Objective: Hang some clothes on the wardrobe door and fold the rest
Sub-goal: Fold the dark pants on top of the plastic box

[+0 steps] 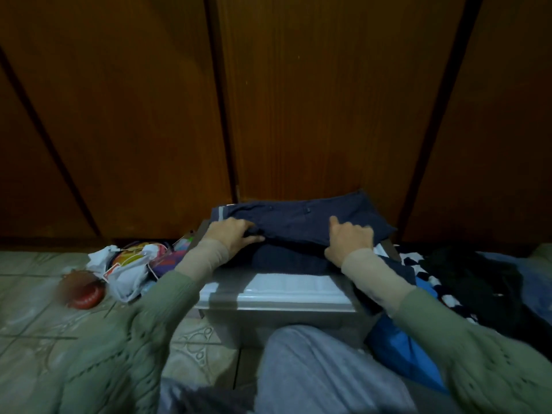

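A dark navy garment (pixel 298 218) lies partly folded on top of a white plastic box (pixel 286 286), right in front of the brown wooden wardrobe doors (pixel 313 100). My left hand (pixel 231 236) grips a fold of the garment at its left side, fingers curled into the cloth. On the right side, my right hand (pixel 349 240) rests on the fabric with fingers bent and the index finger raised. A pile of other clothes (pixel 478 279), dark and patterned black and white, lies to the right of the box, with a blue piece (pixel 400 348) below it.
White bags with colourful contents (pixel 131 264) and a red round object (pixel 85 292) sit on the tiled floor (pixel 35 318) at the left. My knee in grey trousers (pixel 313 369) is just in front of the box.
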`<state>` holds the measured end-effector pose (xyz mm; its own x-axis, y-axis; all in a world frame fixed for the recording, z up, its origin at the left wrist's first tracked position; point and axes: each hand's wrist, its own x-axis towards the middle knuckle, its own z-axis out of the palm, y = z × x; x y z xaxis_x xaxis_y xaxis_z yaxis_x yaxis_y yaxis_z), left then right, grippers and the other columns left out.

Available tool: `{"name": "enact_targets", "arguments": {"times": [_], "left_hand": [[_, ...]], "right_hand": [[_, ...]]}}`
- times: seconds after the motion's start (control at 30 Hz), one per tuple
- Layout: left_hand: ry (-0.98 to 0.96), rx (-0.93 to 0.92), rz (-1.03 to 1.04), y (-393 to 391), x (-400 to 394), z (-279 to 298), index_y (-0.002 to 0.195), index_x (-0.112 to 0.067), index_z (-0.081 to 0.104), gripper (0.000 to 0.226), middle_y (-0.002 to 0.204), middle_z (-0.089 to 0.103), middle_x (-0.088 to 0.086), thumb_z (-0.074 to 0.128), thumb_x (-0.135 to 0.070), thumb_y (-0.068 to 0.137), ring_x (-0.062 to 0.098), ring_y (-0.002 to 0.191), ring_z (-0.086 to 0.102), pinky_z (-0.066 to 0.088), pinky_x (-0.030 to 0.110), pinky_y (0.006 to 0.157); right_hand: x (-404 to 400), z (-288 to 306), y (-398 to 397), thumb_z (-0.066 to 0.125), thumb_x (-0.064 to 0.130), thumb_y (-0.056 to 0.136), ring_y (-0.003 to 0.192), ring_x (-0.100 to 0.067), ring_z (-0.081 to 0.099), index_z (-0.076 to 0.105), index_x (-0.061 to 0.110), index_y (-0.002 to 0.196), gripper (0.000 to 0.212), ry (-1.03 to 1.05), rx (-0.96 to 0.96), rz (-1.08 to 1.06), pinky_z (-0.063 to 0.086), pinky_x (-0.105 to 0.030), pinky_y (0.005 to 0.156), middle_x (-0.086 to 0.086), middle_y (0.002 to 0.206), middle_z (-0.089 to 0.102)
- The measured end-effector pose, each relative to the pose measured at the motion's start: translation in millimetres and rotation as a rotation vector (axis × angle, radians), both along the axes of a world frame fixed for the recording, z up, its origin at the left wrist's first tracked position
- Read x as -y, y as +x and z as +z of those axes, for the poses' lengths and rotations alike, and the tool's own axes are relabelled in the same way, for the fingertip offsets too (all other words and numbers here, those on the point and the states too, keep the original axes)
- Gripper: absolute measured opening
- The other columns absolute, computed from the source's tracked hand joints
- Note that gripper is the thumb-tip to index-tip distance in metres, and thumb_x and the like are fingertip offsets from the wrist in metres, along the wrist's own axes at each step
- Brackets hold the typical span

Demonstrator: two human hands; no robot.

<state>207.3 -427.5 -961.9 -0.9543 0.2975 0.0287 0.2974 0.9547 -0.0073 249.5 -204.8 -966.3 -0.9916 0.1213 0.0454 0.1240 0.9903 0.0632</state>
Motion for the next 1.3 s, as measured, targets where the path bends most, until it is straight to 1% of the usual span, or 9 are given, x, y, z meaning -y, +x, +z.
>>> {"name": "enact_targets", "arguments": {"times": [0.13,0.33,0.5,0.7,0.9,1.0,1.13,1.23,1.3], "left_hand": [[-0.166,-0.256,0.029,-26,-14,19,0.122,-0.022,0.054,0.043,0.112,0.065,0.009,0.038,-0.052,0.095,0.028,0.104,0.06,0.038,0.033,0.086],[-0.146,-0.333,0.128,-76,-33,14,0.119,-0.012,0.044,0.026,0.117,0.06,0.006,0.038,-0.028,0.1,0.028,0.109,0.055,0.028,0.043,0.102],[-0.077,-0.33,0.21,-122,-43,-20,0.137,-0.01,0.025,0.048,0.131,0.046,0.006,0.047,-0.02,0.096,0.025,0.124,0.039,0.026,0.047,0.105],[-0.061,-0.296,0.268,-165,-47,-55,0.138,-0.011,0.023,0.055,0.131,0.043,0.004,0.05,-0.01,0.091,0.023,0.125,0.037,0.025,0.041,0.106],[0.005,-0.209,0.288,-181,-45,-83,0.133,-0.014,0.031,0.033,0.134,0.042,0.004,0.032,-0.016,0.101,0.022,0.128,0.036,0.023,0.039,0.108],[0.059,-0.225,0.278,-187,-46,-85,0.133,-0.012,0.033,0.032,0.133,0.042,0.005,0.03,-0.019,0.102,0.023,0.126,0.037,0.024,0.039,0.107],[0.175,-0.354,0.252,-181,-54,-87,0.127,-0.01,0.045,0.039,0.122,0.048,0.01,0.051,-0.01,0.089,0.027,0.118,0.043,0.025,0.045,0.106],[0.244,-0.345,0.147,-165,-70,-83,0.128,-0.017,0.044,0.036,0.128,0.045,0.005,0.047,-0.019,0.092,0.024,0.122,0.038,0.021,0.039,0.105],[0.286,-0.211,0.082,-152,-84,-82,0.134,-0.023,0.04,0.037,0.138,0.04,0.002,0.037,-0.032,0.098,0.02,0.129,0.032,0.015,0.039,0.109]], "right_hand": [[-23,17,-27,0.05,0.022,0.092,0.118,-0.026,0.05,0.051,0.016,0.122,0.031,0.102,-0.061,-0.087,0.027,-0.044,0.108,-0.007,0.121,0.058],[-47,30,-77,0.05,0.01,0.09,0.11,-0.026,0.057,0.051,0.017,0.121,0.031,0.129,-0.095,-0.137,0.032,-0.04,0.102,-0.005,0.115,0.06],[-78,24,-118,0.048,0.013,0.093,0.107,-0.025,0.058,0.052,0.018,0.12,0.027,0.025,-0.119,-0.21,0.038,-0.034,0.092,-0.006,0.113,0.06],[-99,-4,-161,0.051,0.013,0.093,0.096,-0.028,0.061,0.056,0.017,0.112,0.02,-0.205,-0.255,-0.267,0.042,-0.033,0.083,-0.01,0.103,0.064],[-95,-38,-184,0.056,0.01,0.09,0.094,-0.031,0.061,0.033,0.014,0.129,0.045,-0.366,-0.333,-0.293,0.043,-0.037,0.079,-0.014,0.105,0.064],[-91,-54,-188,0.065,0.009,0.082,0.107,-0.03,0.052,0.028,0.012,0.136,0.066,-0.268,-0.417,-0.309,0.041,-0.043,0.086,-0.014,0.117,0.055],[-79,-61,-183,0.072,0.003,0.066,0.118,-0.034,0.046,0.048,0.008,0.121,0.06,-0.153,-0.597,-0.115,0.037,-0.049,0.095,-0.018,0.128,0.047],[-65,-64,-176,0.064,0.009,0.08,0.128,-0.033,0.037,0.052,0.01,0.113,0.035,-0.263,-0.471,0.081,0.032,-0.048,0.101,-0.018,0.144,0.032],[-59,-70,-173,0.057,0.022,0.089,0.135,-0.031,0.027,0.049,0.013,0.123,0.036,-0.291,-0.337,0.17,0.026,-0.047,0.107,-0.015,0.153,0.015]]}}
